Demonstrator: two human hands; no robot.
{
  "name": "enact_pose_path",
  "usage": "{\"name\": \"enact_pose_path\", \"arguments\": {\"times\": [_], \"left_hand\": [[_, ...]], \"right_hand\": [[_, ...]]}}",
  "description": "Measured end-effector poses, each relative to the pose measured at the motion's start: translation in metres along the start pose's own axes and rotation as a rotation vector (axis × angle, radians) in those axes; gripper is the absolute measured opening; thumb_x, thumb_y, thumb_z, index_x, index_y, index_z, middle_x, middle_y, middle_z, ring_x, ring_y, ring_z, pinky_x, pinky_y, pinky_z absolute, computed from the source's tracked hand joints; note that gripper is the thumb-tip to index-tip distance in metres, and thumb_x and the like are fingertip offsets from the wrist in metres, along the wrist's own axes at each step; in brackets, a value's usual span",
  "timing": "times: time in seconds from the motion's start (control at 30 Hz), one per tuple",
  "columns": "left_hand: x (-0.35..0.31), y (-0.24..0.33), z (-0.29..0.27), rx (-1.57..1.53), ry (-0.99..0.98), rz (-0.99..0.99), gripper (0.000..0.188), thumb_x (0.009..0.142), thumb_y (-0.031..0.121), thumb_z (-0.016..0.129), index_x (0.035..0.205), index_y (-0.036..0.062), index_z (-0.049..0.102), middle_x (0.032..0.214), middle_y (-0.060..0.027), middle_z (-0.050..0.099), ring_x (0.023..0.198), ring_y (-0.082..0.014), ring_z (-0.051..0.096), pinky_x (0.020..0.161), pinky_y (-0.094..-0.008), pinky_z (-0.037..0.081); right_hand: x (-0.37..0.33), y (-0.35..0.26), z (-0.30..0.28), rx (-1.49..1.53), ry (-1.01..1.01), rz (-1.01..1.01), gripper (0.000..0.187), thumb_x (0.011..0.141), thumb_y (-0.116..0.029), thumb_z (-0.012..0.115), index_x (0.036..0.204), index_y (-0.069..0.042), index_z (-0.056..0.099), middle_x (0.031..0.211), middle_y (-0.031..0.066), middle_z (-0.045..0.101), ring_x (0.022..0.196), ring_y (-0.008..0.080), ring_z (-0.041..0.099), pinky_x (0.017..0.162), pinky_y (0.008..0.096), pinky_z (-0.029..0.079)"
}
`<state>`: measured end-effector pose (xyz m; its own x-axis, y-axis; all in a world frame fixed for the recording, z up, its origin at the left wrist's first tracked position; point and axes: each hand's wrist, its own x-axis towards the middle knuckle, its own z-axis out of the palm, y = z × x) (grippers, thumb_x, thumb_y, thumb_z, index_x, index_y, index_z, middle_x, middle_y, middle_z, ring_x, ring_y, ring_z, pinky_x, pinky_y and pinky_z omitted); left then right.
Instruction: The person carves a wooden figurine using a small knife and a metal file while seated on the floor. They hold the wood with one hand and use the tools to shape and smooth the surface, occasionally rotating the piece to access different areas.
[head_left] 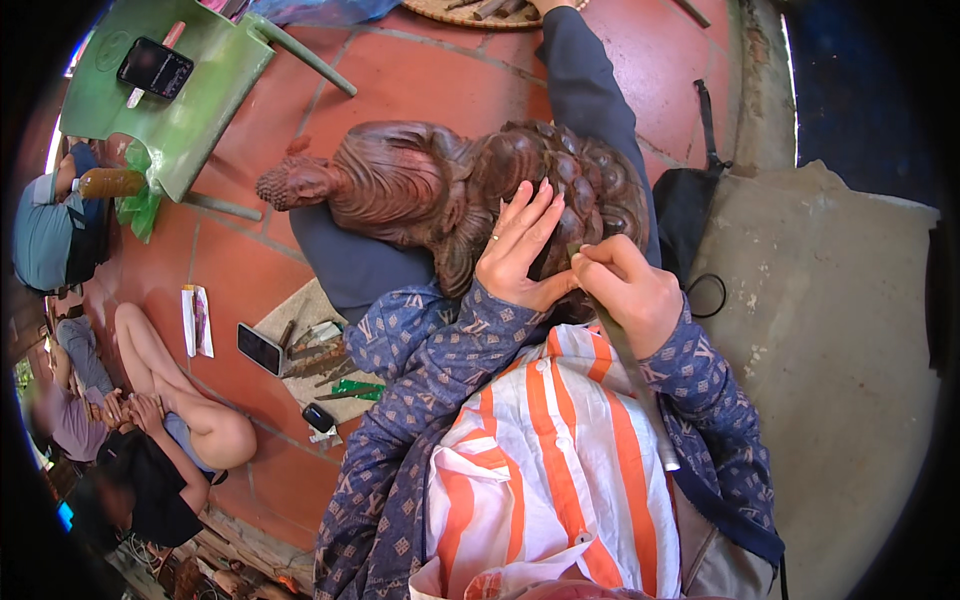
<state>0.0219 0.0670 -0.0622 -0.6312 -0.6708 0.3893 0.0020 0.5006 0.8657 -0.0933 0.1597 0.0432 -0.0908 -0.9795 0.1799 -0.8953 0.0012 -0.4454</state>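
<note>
A dark reddish-brown carved wooden statue (pixel 400 185) of a seated robed figure lies on its side across my lap. Its curly-haired head points left, and its petalled base (pixel 590 180) is at the right. My left hand (pixel 522 248) rests on the base with fingers stretched out flat, the thumb reaching toward my right hand. In my closed right hand (pixel 630 295) is a long, slim, file-like tool (pixel 636 385). Its upper end meets the base near my left thumb, while the pale lower end slopes down beside my striped shirt. The exact contact point is partly covered by my fingers.
Left of my knee, a mat (pixel 300 315) bears several slender tools beside a phone (pixel 260 348). A green plastic chair (pixel 170 90) with another phone stands upper left. Other people (pixel 180 420) sit at the left. A grey sheet (pixel 810 350) covers the right side.
</note>
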Motion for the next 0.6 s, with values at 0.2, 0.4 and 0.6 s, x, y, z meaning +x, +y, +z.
{"name": "enact_pose_path", "arguments": {"times": [0.2, 0.4, 0.6], "left_hand": [[0.0, 0.0, 0.0, 0.001, -0.003, -0.009, 0.064, 0.067, 0.018, 0.077, 0.127, 0.005, 0.055, 0.135, -0.0158, 0.049, 0.13, -0.0347, 0.041, 0.105, -0.0521, 0.031], [-0.001, 0.0, 0.0, 0.008, 0.007, -0.004, 0.064, 0.068, 0.02, 0.076, 0.127, 0.0053, 0.055, 0.135, -0.0153, 0.05, 0.13, -0.0346, 0.041, 0.105, -0.0519, 0.031], [0.0, 0.0, -0.002, 0.008, 0.005, 0.002, 0.065, 0.068, 0.024, 0.077, 0.127, 0.0055, 0.055, 0.135, -0.0156, 0.05, 0.13, -0.0352, 0.041, 0.105, -0.052, 0.031]], "right_hand": [[0.001, -0.002, -0.002, -0.064, -0.062, -0.041, 0.019, 0.071, -0.005, 0.061, 0.09, -0.005, 0.059, 0.091, 0.0085, 0.055, 0.064, 0.0185, 0.063, 0.053, 0.0283, 0.051], [0.002, -0.01, -0.007, -0.131, -0.082, -0.096, 0.016, 0.073, -0.006, 0.06, 0.088, -0.005, 0.058, 0.09, 0.0075, 0.055, 0.065, 0.0178, 0.063, 0.055, 0.0276, 0.052], [0.002, -0.01, -0.007, -0.11, -0.116, -0.115, 0.014, 0.07, -0.006, 0.061, 0.083, -0.005, 0.057, 0.088, 0.0073, 0.053, 0.063, 0.0174, 0.062, 0.055, 0.0272, 0.052]]}}
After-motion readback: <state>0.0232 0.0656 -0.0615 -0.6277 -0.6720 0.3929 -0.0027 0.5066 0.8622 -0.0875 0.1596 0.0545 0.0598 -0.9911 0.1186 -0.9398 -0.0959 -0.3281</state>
